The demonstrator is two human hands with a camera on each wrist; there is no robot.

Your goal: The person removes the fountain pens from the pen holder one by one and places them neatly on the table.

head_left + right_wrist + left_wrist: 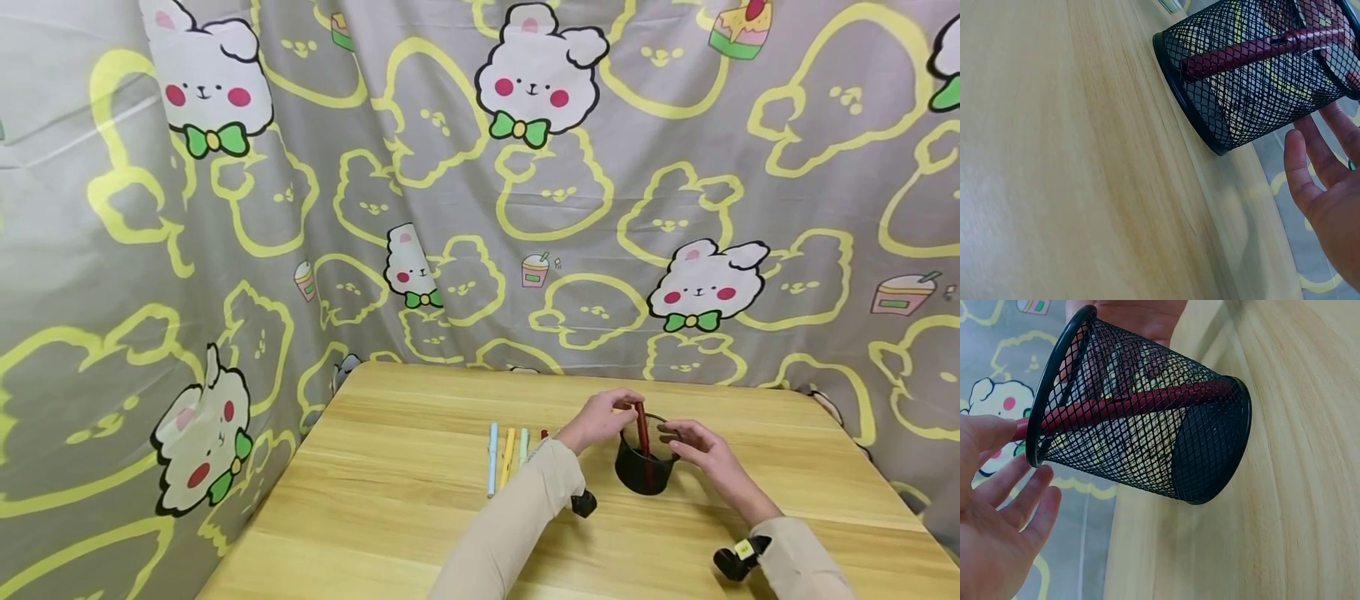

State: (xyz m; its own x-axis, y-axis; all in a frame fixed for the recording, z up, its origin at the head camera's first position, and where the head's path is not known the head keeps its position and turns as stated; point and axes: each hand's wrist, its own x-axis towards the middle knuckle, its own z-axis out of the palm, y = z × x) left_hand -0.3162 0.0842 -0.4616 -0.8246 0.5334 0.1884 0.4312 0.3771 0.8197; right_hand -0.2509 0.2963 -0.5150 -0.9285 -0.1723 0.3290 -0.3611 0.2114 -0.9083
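Note:
A red pen (642, 429) stands tilted inside a black mesh pen holder (647, 475) on the wooden table. My left hand (606, 415) pinches the pen's upper end between thumb and finger, just above the rim. In the left wrist view, the other fingers of the left hand (1013, 515) spread loosely beside the rim. My right hand (708, 454) is at the holder's right side with relaxed fingers near its upper rim. In the right wrist view, fingers of the right hand (1332, 169) reach beside and behind the mesh; firm contact is unclear.
Left of the holder lie a blue pen (492, 458), a yellow pen (508, 454) and a pale green pen (523, 446). Part of a dark red pen (544, 434) shows beside the left sleeve. A patterned curtain (450, 208) hangs behind the table (375, 483).

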